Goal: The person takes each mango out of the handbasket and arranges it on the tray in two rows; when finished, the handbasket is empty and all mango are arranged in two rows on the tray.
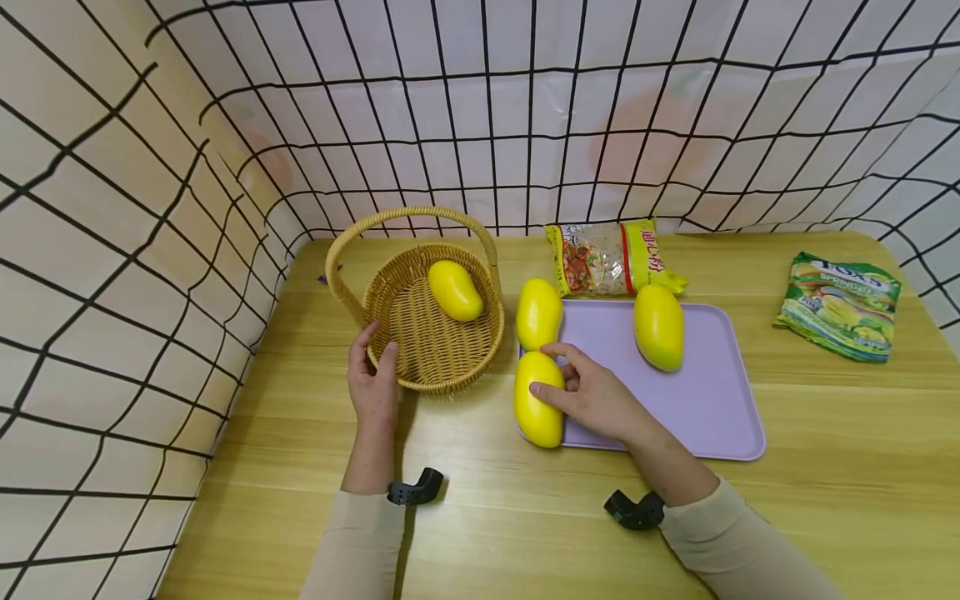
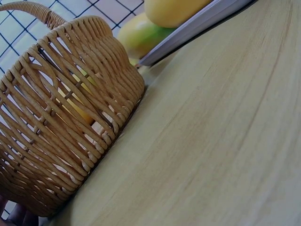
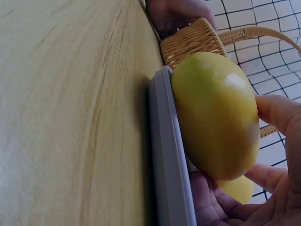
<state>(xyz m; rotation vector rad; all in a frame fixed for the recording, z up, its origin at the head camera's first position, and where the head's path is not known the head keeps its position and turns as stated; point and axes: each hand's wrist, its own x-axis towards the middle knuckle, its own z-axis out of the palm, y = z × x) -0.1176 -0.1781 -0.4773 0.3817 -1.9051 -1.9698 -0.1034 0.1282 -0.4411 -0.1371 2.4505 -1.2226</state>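
My left hand (image 1: pixel 372 387) holds the near left side of a round wicker basket (image 1: pixel 427 358), its thumb over the rim. One yellow mango (image 1: pixel 455 290) lies in the basket, below the arched handle. My right hand (image 1: pixel 600 396) grips the nearer mango (image 1: pixel 538 408) at the left edge of a lilac tray (image 1: pixel 705 417), thumb on top. In the right wrist view its fingers reach round that mango (image 3: pixel 216 117). Just behind it, a second mango (image 1: pixel 538 312) lies at the tray's left rim. A third mango (image 1: pixel 660 327) rests toward the tray's back right.
Behind the tray lies a yellow, partly see-through food packet (image 1: pixel 600 258). At the far right of the wooden table (image 1: pixel 510 525) is a green packet (image 1: pixel 840 308). Black wire grid panels (image 1: pixel 495 125) stand along the back and sides.
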